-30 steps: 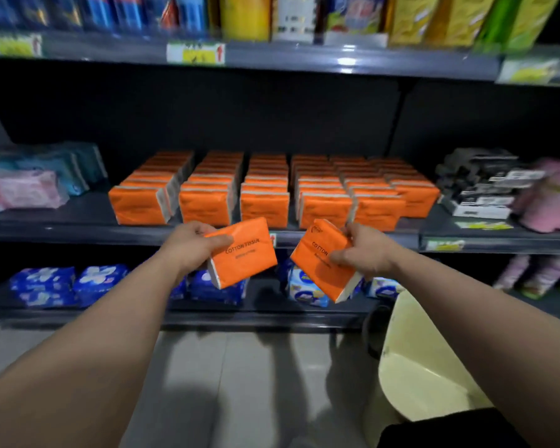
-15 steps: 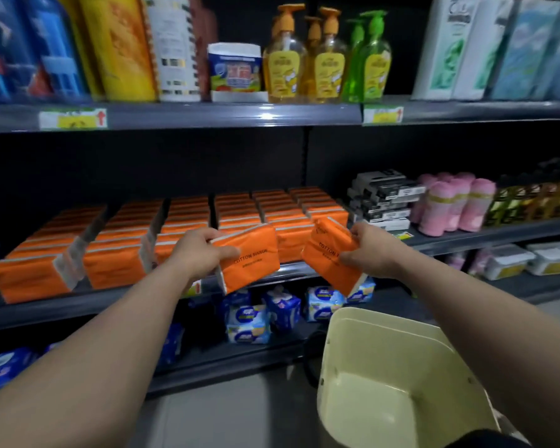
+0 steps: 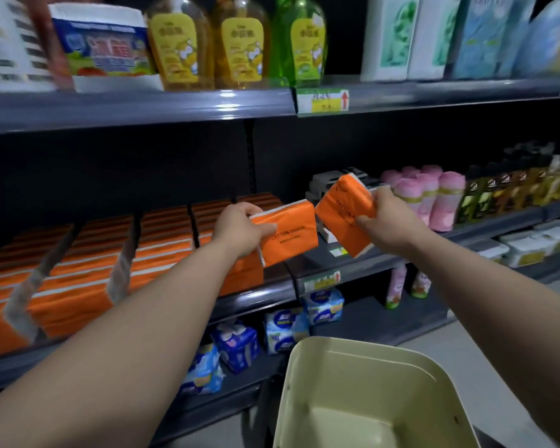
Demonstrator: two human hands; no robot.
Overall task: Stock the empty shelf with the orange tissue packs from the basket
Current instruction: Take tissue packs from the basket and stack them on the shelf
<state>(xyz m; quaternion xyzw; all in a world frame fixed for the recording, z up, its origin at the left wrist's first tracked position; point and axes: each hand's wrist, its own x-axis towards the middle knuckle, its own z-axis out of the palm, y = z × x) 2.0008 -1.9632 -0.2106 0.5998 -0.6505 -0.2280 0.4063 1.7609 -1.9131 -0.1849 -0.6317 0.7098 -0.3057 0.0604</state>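
Far left, the shelf [image 3: 256, 300] is packed: rows [image 3: 78, 273] of orange tissue packs run from its front lip to the dark back wall, blurred at the edge of the view. Above them the top shelf [image 3: 143, 108] carries yellow and green bottles [image 3: 236, 43], with a price tag [image 3: 322, 100] clipped to its lip.

Now the left arm, reaching in from the near left. The left hand [image 3: 238, 226] grips the left pack [image 3: 288, 237] at its left end: thumb pressed on the printed front, fingers [image 3: 249, 208] curled over the top edge, a firm pinch. That pack hangs tilted in the air in front of the right-hand end of the rows, above the shelf lip.

Just beside it, a narrow gap away, is the right pack [image 3: 341, 215], tipped up steeply on its corner, in front of some grey boxes [image 3: 324, 184]. The right hand [image 3: 393, 221] pinches it from the right side, thumb across the orange face, fingers [image 3: 380, 192] wrapped round the far edge.

Further right on the same level stand pink rolls [image 3: 427, 195]. One level down, blue packs [image 3: 285, 331] sit in the shadow.

Near and low, between the two forearms, the cream basket [image 3: 353, 376] shows its bare floor, with no orange packs in the part that can be seen.
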